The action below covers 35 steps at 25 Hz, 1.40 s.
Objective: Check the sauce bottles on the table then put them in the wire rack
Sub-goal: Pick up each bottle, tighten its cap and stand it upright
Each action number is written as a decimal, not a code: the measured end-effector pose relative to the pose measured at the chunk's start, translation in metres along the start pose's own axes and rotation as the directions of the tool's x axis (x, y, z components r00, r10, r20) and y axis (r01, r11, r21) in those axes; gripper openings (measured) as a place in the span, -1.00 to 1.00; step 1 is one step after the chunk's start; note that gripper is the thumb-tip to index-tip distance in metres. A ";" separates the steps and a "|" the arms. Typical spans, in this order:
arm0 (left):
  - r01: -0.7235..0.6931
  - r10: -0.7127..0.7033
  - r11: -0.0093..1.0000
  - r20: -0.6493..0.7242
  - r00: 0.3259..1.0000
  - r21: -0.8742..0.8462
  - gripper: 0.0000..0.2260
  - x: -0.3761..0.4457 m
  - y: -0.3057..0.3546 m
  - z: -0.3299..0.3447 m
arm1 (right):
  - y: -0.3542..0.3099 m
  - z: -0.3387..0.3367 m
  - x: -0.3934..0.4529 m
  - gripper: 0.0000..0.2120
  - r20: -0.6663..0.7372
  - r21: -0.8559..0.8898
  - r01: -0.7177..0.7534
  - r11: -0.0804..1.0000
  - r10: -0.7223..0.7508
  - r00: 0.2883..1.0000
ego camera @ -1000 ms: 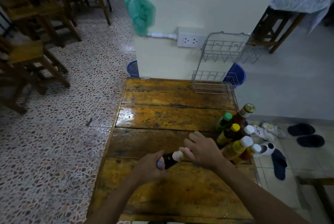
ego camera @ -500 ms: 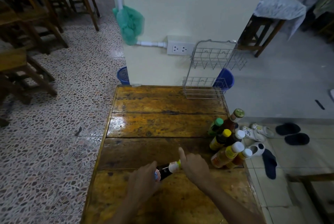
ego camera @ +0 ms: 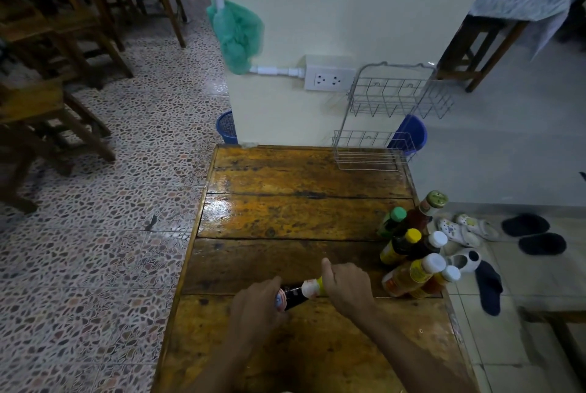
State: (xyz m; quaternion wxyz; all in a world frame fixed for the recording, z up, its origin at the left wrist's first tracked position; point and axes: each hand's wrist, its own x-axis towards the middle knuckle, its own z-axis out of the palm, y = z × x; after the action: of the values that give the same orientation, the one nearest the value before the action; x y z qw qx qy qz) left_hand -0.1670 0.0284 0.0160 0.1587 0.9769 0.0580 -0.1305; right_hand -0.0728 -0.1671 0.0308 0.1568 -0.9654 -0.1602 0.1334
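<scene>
A dark sauce bottle [ego camera: 293,295] lies tilted between both hands above the wooden table [ego camera: 285,212]. My left hand [ego camera: 257,307] grips its body. My right hand [ego camera: 347,286] closes around its white and yellow cap end, thumb raised. Several other sauce bottles [ego camera: 412,250] stand clustered at the table's right edge, with green, yellow, white and gold caps. The two-tier wire rack [ego camera: 390,120] stands at the table's far right corner against the wall, with nothing on its shelves.
A cream pillar with a power socket [ego camera: 328,78] stands behind the table. Blue baskets [ego camera: 410,134] sit on the floor behind the rack. Wooden chairs [ego camera: 57,53] fill the left. Sandals and slippers [ego camera: 469,234] lie on the floor to the right.
The view has shifted slightly; both hands keep hold of the dark bottle near the table's front. My right hand's thumb has lifted off the cap.
</scene>
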 end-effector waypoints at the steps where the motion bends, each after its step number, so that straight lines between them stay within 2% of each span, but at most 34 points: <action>1: 0.015 -0.015 0.999 -0.007 1.000 0.038 -0.58 0.000 0.001 0.003 | -0.001 -0.002 0.003 -0.73 0.131 -0.090 0.017 0.996 -0.006 0.991; 2: 0.025 -0.023 0.997 -0.025 0.999 0.078 -0.55 0.000 0.001 0.006 | -0.002 -0.004 0.007 -0.86 0.269 -0.121 0.041 0.992 -0.007 0.963; 4: 0.016 -0.009 0.992 -0.057 0.998 0.125 -0.52 0.001 0.001 0.011 | -0.005 -0.009 0.014 -0.90 0.445 -0.105 0.006 0.994 0.042 0.895; 5: 0.004 0.004 0.994 -0.063 0.998 0.113 -0.54 0.003 0.000 0.010 | -0.007 -0.011 0.014 -0.90 0.419 -0.074 -0.053 0.996 0.079 0.905; 6: -0.008 0.012 0.997 -0.052 0.999 0.072 -0.56 0.007 -0.002 0.009 | -0.009 -0.015 0.012 -0.84 0.339 -0.081 -0.039 0.996 0.065 0.938; 7: -0.011 0.011 1.000 -0.011 1.000 -0.006 -0.57 0.012 -0.006 0.006 | -0.009 -0.016 0.008 -0.75 0.166 -0.045 -0.004 0.999 0.011 0.986; 8: 0.006 0.001 0.992 0.057 0.998 -0.125 -0.55 0.015 -0.010 0.002 | -0.009 -0.017 0.005 -0.68 -0.028 -0.027 0.108 0.994 -0.109 0.994; 10: 0.076 0.012 0.923 0.225 0.974 -0.376 -0.47 0.019 -0.018 -0.006 | -0.009 -0.018 -0.003 -0.62 -0.214 -0.058 0.332 0.941 -0.337 0.917; 12: 0.082 0.048 0.888 0.268 0.962 -0.453 -0.47 0.017 -0.022 -0.009 | -0.006 -0.015 0.003 -0.55 -0.211 -0.059 0.350 0.935 -0.354 0.911; 14: 0.084 0.037 0.902 0.269 0.962 -0.424 -0.47 0.012 -0.020 -0.010 | -0.007 -0.012 0.008 -0.49 -0.179 -0.036 0.251 0.967 -0.253 0.951; 16: 0.096 -0.015 0.942 0.245 0.969 -0.322 -0.41 0.008 -0.015 -0.006 | -0.010 -0.008 0.013 -0.50 -0.039 -0.136 0.191 0.972 -0.198 0.979; 18: 0.096 -0.060 0.975 0.181 0.982 -0.200 -0.42 0.003 -0.012 0.000 | -0.011 -0.001 0.015 -0.82 0.183 -0.159 0.170 0.973 -0.140 0.973; 19: 0.072 -0.052 0.987 0.140 0.989 -0.140 -0.49 -0.001 -0.013 0.004 | -0.010 0.004 0.018 -0.89 0.325 -0.094 0.089 0.992 -0.054 0.944; 20: 0.058 -0.050 0.996 0.127 0.991 -0.066 -0.55 -0.004 -0.011 0.006 | -0.008 0.006 0.020 -0.91 0.466 -0.093 0.004 0.996 0.040 0.884; 21: 0.039 -0.040 0.999 0.109 0.993 0.005 -0.59 -0.007 -0.011 0.010 | -0.005 0.005 0.023 -0.85 0.547 -0.054 -0.132 0.990 0.139 0.826; 23: 0.007 -0.011 0.997 0.048 0.999 0.079 -0.61 -0.011 -0.008 0.016 | -0.001 0.004 0.022 -0.72 0.652 0.012 -0.285 0.959 0.208 0.729; 24: 0.032 -0.034 0.996 0.024 0.999 0.085 -0.60 -0.011 -0.007 0.015 | -0.004 0.002 0.020 -0.71 0.677 0.053 -0.342 0.938 0.218 0.703; 25: 0.069 -0.068 0.995 -0.003 0.998 0.072 -0.58 -0.009 -0.009 0.016 | -0.011 0.001 0.021 -0.70 0.663 0.108 -0.369 0.923 0.209 0.719; 27: 0.096 -0.096 0.995 -0.048 0.994 -0.007 -0.53 0.004 -0.017 0.018 | -0.032 -0.006 0.029 -0.61 0.469 0.237 -0.366 0.900 0.224 0.854; 28: 0.108 -0.116 0.988 -0.069 0.991 -0.112 -0.52 0.013 -0.023 0.015 | -0.047 -0.014 0.036 -0.59 0.374 0.350 -0.349 0.869 0.212 0.903; 30: 0.028 -0.066 0.923 -0.086 0.994 -0.383 -0.61 0.032 -0.027 -0.001 | -0.080 -0.029 0.058 -0.65 0.182 0.440 -0.163 0.883 0.090 0.979; 31: -0.033 -0.043 0.884 -0.150 0.988 -0.467 -0.69 0.045 -0.029 -0.011 | -0.097 -0.038 0.068 -0.69 0.094 0.416 -0.049 0.908 0.010 0.995; 33: -0.013 -0.108 0.847 -0.195 0.975 -0.531 -0.87 0.075 -0.035 -0.034 | -0.130 -0.049 0.090 -0.72 -0.066 0.366 0.122 0.923 -0.106 0.992; 35: 0.004 -0.200 0.820 -0.280 0.939 -0.573 -0.80 0.107 -0.047 -0.053 | -0.153 -0.053 0.113 -0.70 -0.156 0.319 0.193 0.928 -0.150 0.976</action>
State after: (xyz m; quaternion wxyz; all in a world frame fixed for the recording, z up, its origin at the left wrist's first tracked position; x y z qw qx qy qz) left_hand -0.0591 0.0979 0.0212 0.4209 0.8893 0.1723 0.0483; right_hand 0.0055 -0.0039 0.1087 0.3385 -0.9139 -0.2088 0.0816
